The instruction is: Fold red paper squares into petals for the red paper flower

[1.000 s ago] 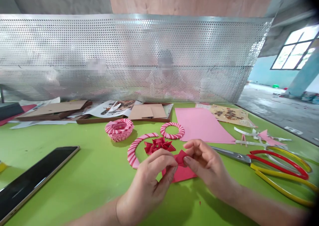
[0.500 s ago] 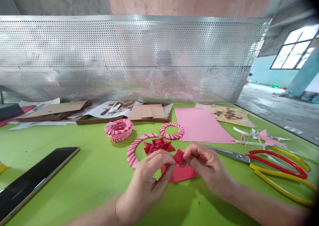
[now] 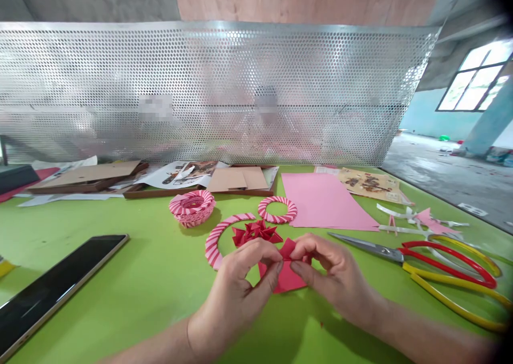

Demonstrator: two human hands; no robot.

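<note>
My left hand point(image 3: 240, 289) and my right hand point(image 3: 332, 273) pinch a small folded piece of red paper point(image 3: 286, 249) between thumbs and fingertips, just above the green table point(image 3: 132, 278). A flat red paper sheet point(image 3: 285, 279) lies on the table under my fingers. Just beyond sits a red folded paper star point(image 3: 254, 231), partly ringed by a pink-and-white striped paper arc point(image 3: 218, 238). A small striped ring point(image 3: 277, 209) and a striped paper bowl point(image 3: 191, 208) lie farther back.
Scissors with red and yellow handles point(image 3: 433, 262) lie to the right, a pink paper sheet point(image 3: 324, 201) and paper scraps point(image 3: 420, 221) behind them. A dark phone or tablet point(image 3: 52, 289) lies at the left. Cardboard and printed sheets point(image 3: 160, 178) line a perforated metal screen point(image 3: 208, 91); people sit behind it.
My hands have drawn closer together over the red paper, and my right fingers have curled down onto the folded piece. The other things have stayed put.
</note>
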